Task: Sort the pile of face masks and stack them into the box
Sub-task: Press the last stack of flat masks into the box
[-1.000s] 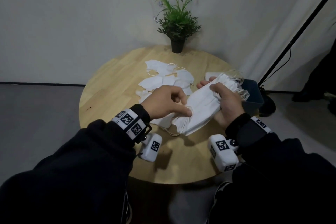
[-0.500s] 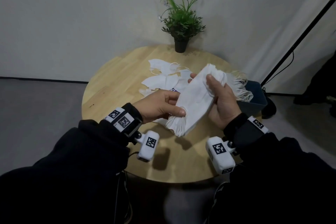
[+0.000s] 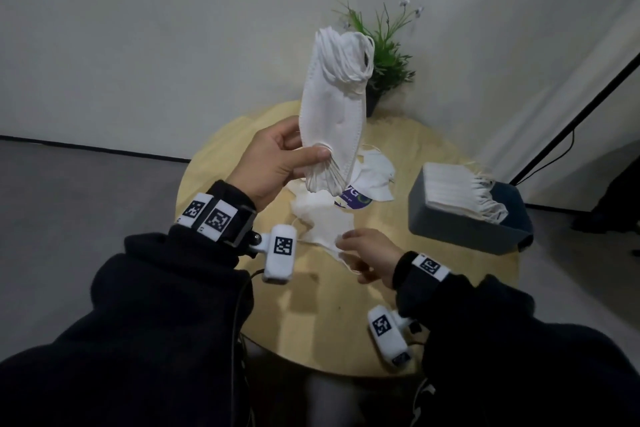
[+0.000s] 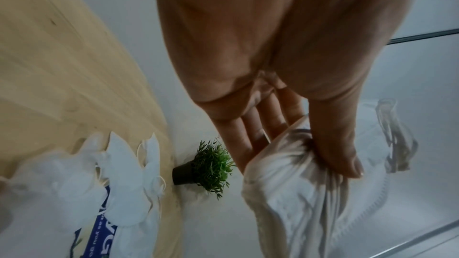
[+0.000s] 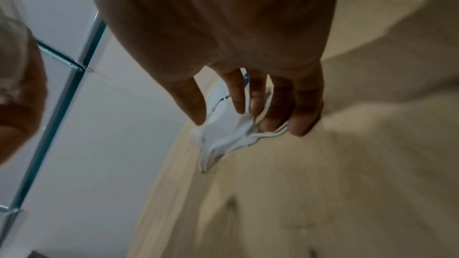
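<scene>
- A bundle of masks is held upright above the far half of the table, well clear of the loose ones; it is judged to be raised so that the sorted masks are kept apart from the unsorted ones while another is fetched.
- The bundle is pinched at its lower end by the left hand, thumb on the near face and fingers behind, so that the layers are clamped together; its ear loops are gathered at the top end.
- In the left wrist view the thumb is seen pressed into the folded cloth.
- A loose mask lying on the table near the person is being taken by the right hand; in the right wrist view its edge is pinched between thumb and fingertips, seemingly to be added to the bundle.
- More unsorted masks lie in a small pile at the middle of the table, partly over a blue-printed wrapper.
- A stack of masks already lies in the grey box at the right edge of the table, loops trailing to the right; the task is judged partly done.
- The round wooden table bears everything, with a potted plant at its far edge.
</scene>
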